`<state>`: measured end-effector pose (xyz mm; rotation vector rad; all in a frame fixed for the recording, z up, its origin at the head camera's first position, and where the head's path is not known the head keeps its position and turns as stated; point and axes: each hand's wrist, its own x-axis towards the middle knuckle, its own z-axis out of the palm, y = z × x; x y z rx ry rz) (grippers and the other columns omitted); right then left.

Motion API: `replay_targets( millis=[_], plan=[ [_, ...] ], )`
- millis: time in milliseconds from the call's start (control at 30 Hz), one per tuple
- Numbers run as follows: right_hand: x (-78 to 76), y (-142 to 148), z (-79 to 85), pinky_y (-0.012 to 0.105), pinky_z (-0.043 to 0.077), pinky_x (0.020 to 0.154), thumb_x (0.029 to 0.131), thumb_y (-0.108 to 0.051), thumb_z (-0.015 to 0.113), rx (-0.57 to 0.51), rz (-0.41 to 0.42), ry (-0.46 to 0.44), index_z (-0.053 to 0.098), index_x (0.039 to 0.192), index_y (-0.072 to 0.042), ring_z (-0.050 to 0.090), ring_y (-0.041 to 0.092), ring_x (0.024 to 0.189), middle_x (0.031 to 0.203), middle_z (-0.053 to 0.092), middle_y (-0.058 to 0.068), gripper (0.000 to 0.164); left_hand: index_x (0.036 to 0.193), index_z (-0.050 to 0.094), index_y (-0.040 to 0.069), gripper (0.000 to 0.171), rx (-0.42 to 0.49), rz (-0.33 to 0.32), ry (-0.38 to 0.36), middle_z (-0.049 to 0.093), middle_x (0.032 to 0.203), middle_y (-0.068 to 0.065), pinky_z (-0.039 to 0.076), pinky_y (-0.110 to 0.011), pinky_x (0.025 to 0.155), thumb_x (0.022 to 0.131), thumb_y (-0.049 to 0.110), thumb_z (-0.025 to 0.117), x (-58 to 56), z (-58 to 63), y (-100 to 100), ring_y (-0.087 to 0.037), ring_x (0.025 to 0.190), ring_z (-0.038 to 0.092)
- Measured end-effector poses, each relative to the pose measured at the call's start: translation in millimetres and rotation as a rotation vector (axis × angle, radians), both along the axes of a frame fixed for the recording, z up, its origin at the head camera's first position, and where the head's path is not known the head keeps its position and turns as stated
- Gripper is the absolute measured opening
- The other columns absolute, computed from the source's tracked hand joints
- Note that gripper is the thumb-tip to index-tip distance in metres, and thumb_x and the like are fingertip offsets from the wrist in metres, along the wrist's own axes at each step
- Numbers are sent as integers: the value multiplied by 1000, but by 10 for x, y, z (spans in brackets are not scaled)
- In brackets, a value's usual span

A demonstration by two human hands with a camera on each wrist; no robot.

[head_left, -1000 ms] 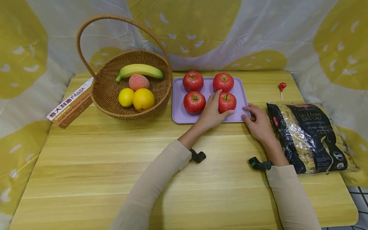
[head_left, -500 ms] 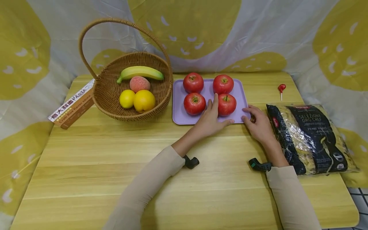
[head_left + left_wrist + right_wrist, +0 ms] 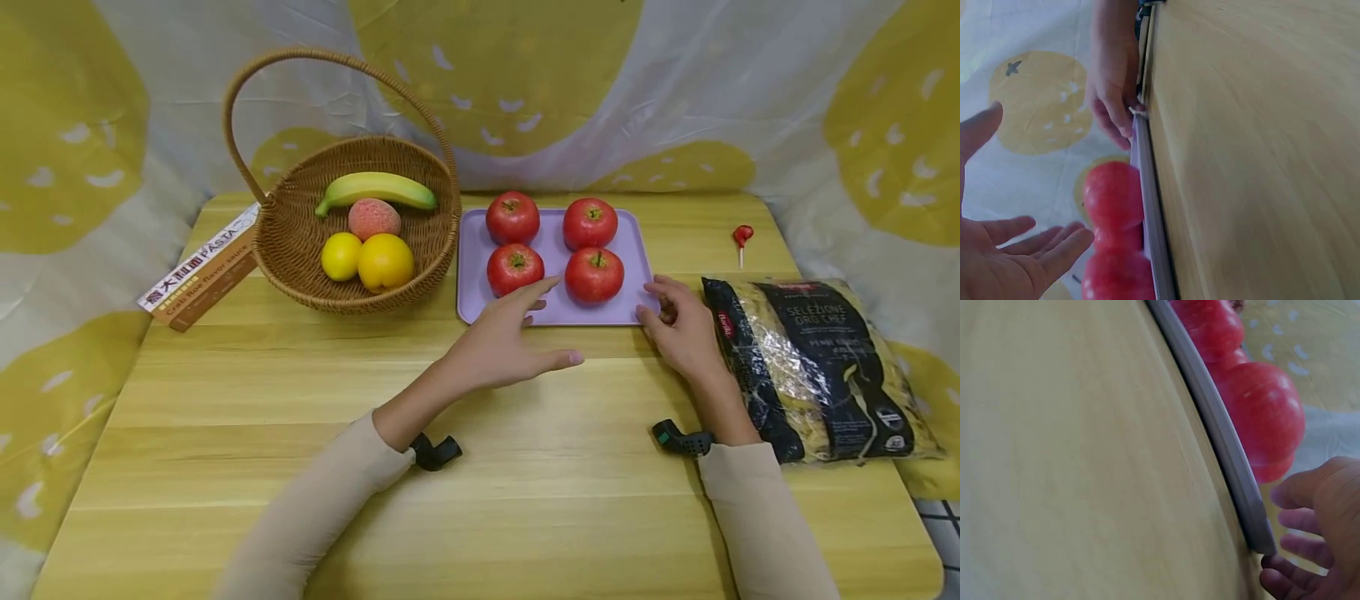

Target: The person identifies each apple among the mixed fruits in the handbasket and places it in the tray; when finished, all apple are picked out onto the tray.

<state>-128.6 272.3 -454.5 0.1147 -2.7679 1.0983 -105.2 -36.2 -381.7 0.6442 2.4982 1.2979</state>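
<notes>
My left hand (image 3: 498, 342) is in the air at the front of the lilac tray (image 3: 551, 312), fingers apart and thumb stretched out, with nothing in it. Several red apples stand on the tray in two rows; the front right apple (image 3: 594, 276) and front left apple (image 3: 515, 269) are nearest that hand. At the tray's front right corner is my right hand (image 3: 681, 329), its thumb and curled fingers around the corner. In the right wrist view the fingers (image 3: 1291, 575) meet the tray's end, beside the apples (image 3: 1263, 412).
Left of the tray stands a wicker basket (image 3: 292, 258) with a banana (image 3: 378, 190), a peach (image 3: 374, 218), a lemon (image 3: 341, 256) and an orange fruit (image 3: 386, 262). A pasta box (image 3: 202, 271) lies behind it. Rightward are a lollipop (image 3: 742, 236) and a pasta bag (image 3: 821, 367).
My left hand has let go of the front right apple, spread its fingers and drawn back left and toward me. The apple stays on the tray. The right hand keeps its place at the corner.
</notes>
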Motion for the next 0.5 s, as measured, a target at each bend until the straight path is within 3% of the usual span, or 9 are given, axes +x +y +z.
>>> replay_targets(
  millis=[100,267,300,333,400,500],
  plan=[
    [51,-38,137,24,46,82,99,-18,66,12,-4,31,65,135,-1,63,33,104,149,55,18,40,157,42,29,96,40,5,21,49,155,6,53,-34,106,77,63,83,80,48,-200,-19,132,59],
    [148,-63,456,51,52,91,99,-16,67,10,29,74,63,138,-2,61,38,117,149,56,17,41,150,52,26,87,74,44,70,59,142,8,55,-31,103,75,54,89,210,142,-638,-15,125,62],
    [155,-42,514,48,53,93,99,-15,68,20,37,98,63,137,-3,62,39,118,147,57,16,41,148,54,27,85,81,58,86,61,140,8,56,-30,101,75,51,90,236,178,-746,-14,122,63],
    [155,-7,569,43,54,95,98,-15,69,34,42,116,64,137,-4,62,38,118,146,58,15,41,145,57,28,82,90,72,115,63,138,8,57,-30,100,74,48,92,254,218,-860,-14,119,66],
    [143,94,681,45,55,100,98,-15,70,58,59,155,64,137,-5,63,38,119,144,61,15,40,140,63,23,77,113,97,212,67,133,5,59,-29,95,72,36,96,279,320,-1113,-13,112,69],
    [110,298,844,47,52,106,98,-17,71,104,62,182,65,137,-8,62,40,122,142,62,14,40,131,70,16,73,121,186,401,72,126,2,60,-24,87,64,14,100,289,506,-1537,-11,99,73]
  ],
)
